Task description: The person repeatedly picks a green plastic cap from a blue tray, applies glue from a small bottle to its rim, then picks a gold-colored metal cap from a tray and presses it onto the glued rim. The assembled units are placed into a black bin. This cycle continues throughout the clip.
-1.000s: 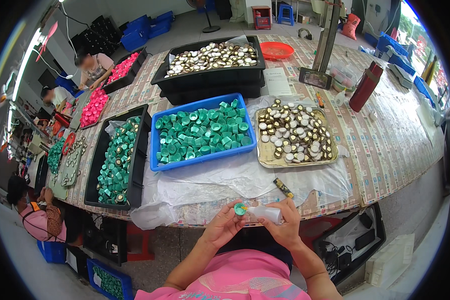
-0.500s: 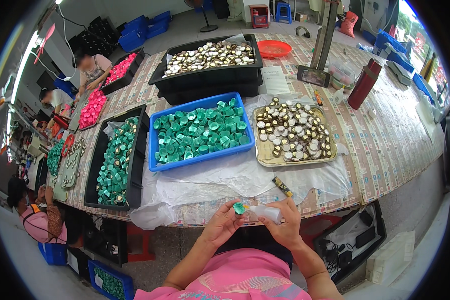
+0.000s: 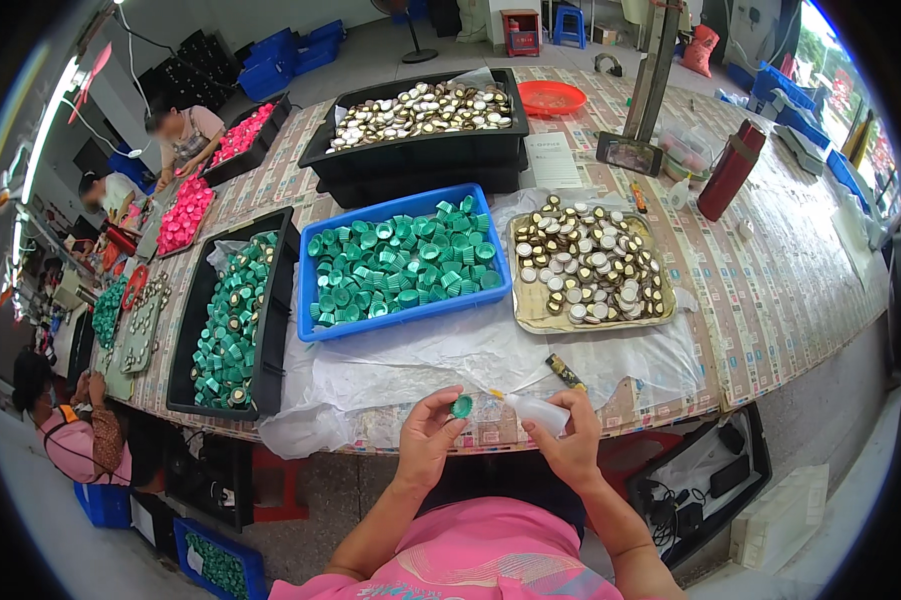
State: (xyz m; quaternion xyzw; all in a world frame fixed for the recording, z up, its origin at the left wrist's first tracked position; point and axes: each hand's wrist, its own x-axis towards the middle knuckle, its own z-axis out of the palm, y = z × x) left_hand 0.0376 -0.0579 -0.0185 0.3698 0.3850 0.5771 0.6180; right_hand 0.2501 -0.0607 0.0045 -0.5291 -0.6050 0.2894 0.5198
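Near the front edge of the table, my left hand (image 3: pixel 430 437) pinches a small green fluted cup (image 3: pixel 461 406) between thumb and fingertips. My right hand (image 3: pixel 573 440) is wrapped round a white squeeze bottle (image 3: pixel 538 412) with a thin yellowish tip. The bottle lies tilted, its tip pointing left toward the cup, a short gap apart from it. Beyond my hands stands a blue tray (image 3: pixel 402 317) heaped with similar green cups. To its right, a cream tray (image 3: pixel 592 323) holds many small round pieces with white or gold faces and dark edges.
Left of the blue tray, a black crate (image 3: pixel 273 350) contains green cups, some with round pieces inside. Stacked black crates (image 3: pixel 420 178) stand behind. A dark patterned tube (image 3: pixel 566 371) lies near my right hand. Farther right are a phone (image 3: pixel 628 154) by a metal post and a red flask (image 3: pixel 731 170). Co-workers sit left.
My left hand has shifted slightly left with the green cup. The bottle has turned, and its tip, formerly next to the cup, now sits farther from it.
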